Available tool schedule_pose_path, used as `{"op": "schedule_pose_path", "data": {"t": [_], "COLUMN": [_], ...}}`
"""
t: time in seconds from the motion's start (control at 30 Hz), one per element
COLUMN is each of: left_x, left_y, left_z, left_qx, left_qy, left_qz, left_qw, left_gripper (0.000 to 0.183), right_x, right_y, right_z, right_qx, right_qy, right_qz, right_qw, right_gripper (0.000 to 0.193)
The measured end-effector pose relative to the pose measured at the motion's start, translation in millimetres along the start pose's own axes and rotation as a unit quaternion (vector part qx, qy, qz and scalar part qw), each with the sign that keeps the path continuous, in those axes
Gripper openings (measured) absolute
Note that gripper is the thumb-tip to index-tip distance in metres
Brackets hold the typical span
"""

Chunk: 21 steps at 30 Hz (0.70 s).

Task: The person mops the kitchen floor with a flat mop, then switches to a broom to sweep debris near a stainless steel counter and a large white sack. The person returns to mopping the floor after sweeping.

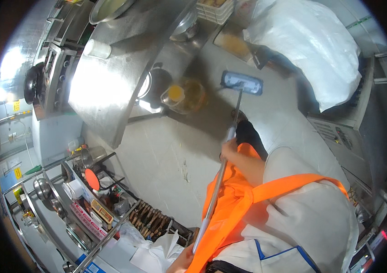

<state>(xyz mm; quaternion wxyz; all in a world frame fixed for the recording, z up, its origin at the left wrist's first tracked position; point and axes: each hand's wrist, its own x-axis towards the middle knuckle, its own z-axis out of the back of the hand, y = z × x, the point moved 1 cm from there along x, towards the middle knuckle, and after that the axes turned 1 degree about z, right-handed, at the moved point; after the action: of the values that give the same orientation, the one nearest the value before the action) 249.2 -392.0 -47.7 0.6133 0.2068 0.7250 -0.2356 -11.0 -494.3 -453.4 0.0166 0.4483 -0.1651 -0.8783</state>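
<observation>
Mopping looks like the step in hand, if I'm reading this right. Closest in, the left hand (pixel 182 260) is at the near end of the mop (pixel 219 183), but it's partly cut off, so I can't tell how its fingers sit. A bit further out, past the orange apron (pixel 233 195), the right hand (pixel 229 149) is wrapped around the pole. Beyond the foot (pixel 242 115), the mop head (pixel 248 84) lies on the grey floor (pixel 157 150), with a big jug (pixel 195 98) off to its left by the steel table (pixel 132 68) and white plastic sheeting (pixel 312 50) to the right. My guess: the next stroke calls for keeping the head flat and steering clear of that jug.
</observation>
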Motion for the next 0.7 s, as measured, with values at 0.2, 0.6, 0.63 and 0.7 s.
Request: {"op": "schedule_pose_path", "data": {"t": [0.2, 0.6, 0.63, 0.7], "left_x": [-36, 45, 34, 6], "left_y": [-2, -9, -3, -1], "left_z": [34, 12, 19, 35], "left_qx": [0.057, 0.059, 0.058, 0.071], "left_qy": [0.028, 0.010, 0.006, 0.001], "left_qz": [0.015, -0.008, 0.001, 0.016], "left_qw": [0.998, 0.998, 0.998, 0.997], "left_gripper": [0.041, 0.037, 0.036, 0.036], "right_x": [-27, 53, 33, -7], "right_y": [-28, -11, -18, -22], "right_z": [-28, 48, 34, 16], "right_qx": [0.038, 0.114, 0.075, 0.142], "right_qy": [0.004, -0.052, -0.065, -0.023], "right_qz": [0.044, 0.018, 0.013, 0.009], "right_qw": [0.998, 0.992, 0.995, 0.990], "right_gripper": [0.047, 0.038, 0.038, 0.037]}}
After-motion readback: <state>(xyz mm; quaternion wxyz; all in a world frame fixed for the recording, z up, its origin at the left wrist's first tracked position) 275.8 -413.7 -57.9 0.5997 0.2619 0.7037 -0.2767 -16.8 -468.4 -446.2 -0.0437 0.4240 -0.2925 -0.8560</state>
